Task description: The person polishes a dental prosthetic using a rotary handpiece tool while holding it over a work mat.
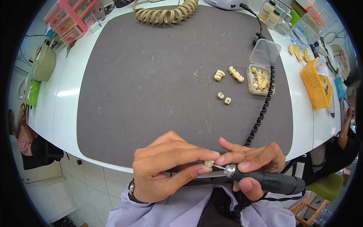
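My left hand (160, 168) pinches a small tooth-like piece (209, 164) between thumb and fingertips, near the mat's lower edge. My right hand (261, 159) grips a black rotary handpiece (281, 182) with a silver nose; its thin bit reaches to the piece, right beside my left fingertips. A coiled black cord (264, 109) runs up the mat's right side. Several cream tooth-shaped pieces lie loose, including a bridge-like strip (236, 74), a short block (219, 75) and two single pieces (227, 100). More fill an open clear plastic box (250, 85) with its lid (261, 53) raised.
The grey mat (159, 87) covers the white desk (68, 113). A beige coiled hose (162, 15) lies at the back, pink drawers (66, 22) back left, bottles (270, 19) and an orange basket (314, 90) right. Other people sit at far left (28, 136) and far right (340, 151).
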`<state>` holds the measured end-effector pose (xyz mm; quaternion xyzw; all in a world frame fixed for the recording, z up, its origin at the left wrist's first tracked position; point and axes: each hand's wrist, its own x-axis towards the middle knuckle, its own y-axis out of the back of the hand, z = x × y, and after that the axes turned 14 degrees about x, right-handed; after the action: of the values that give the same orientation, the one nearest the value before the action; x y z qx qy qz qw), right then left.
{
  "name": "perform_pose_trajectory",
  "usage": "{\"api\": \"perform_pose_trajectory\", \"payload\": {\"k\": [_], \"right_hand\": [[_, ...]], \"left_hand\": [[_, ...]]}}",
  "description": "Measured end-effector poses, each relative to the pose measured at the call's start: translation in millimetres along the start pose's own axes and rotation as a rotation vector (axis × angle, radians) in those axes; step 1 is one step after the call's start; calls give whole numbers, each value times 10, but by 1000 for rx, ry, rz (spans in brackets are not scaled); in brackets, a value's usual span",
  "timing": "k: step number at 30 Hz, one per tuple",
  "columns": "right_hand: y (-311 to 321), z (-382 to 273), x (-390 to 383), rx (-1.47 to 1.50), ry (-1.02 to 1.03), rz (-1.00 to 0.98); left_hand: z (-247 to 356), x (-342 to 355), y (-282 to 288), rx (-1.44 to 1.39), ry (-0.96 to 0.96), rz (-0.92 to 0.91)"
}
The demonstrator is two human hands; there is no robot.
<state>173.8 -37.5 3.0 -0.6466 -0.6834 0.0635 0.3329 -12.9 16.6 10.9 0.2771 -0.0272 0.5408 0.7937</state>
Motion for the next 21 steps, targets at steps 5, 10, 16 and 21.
{"api": "perform_pose_trajectory", "payload": {"k": [5, 10, 16, 21], "right_hand": [[0, 14, -5, -2, 10, 12], [-24, -2, -2, 3, -15, 39], [-25, -22, -6, -6, -42, 42], [-37, -14, -19, 76, -23, 86]], "left_hand": [[10, -1, -20, -1, 14, 22], [0, -2, -25, 15, 5, 27], [14, -4, -19, 27, 18, 24], [10, 1, -27, 19, 18, 17]]}}
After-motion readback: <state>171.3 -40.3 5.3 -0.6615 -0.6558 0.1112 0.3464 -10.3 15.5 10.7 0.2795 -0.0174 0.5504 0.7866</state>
